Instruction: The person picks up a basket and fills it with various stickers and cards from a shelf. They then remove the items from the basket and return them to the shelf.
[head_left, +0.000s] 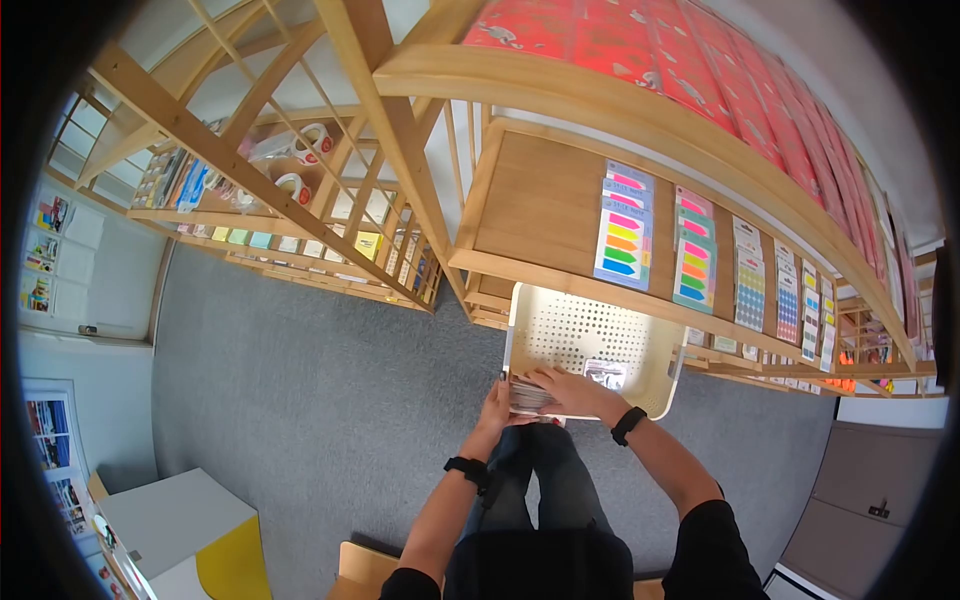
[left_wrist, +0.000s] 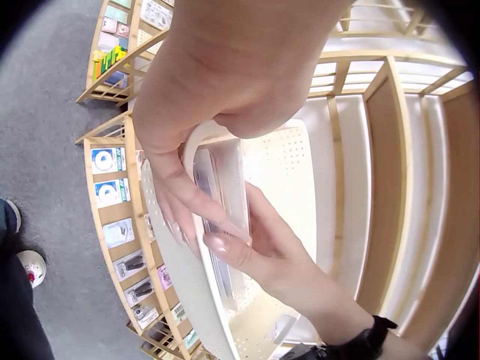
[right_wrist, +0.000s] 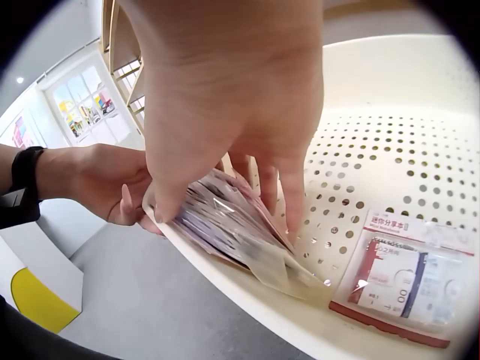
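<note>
A cream perforated basket (head_left: 575, 322) sits low in front of the person. My right hand (right_wrist: 240, 97) reaches in and grips a stack of thin clear-wrapped packets (right_wrist: 232, 217) at the near-left wall, thumb on one side and fingers on the other. At the same corner my left hand (head_left: 490, 408) holds the basket rim (left_wrist: 210, 259). Some of its fingers lie along the outer wall, and one stretches across the rim toward the packets. A mini notebook pack (right_wrist: 397, 281) lies flat on the basket floor, right of the stack.
Above the basket, a wooden shelf (head_left: 540, 190) carries arrow sticky-note packs (head_left: 622, 240) and dot-sticker cards (head_left: 750, 285). Red packages (head_left: 600, 45) fill the tier overhead. Another rack (head_left: 250, 215) stands left. A white and yellow box (head_left: 190, 520) is on the grey floor, lower left.
</note>
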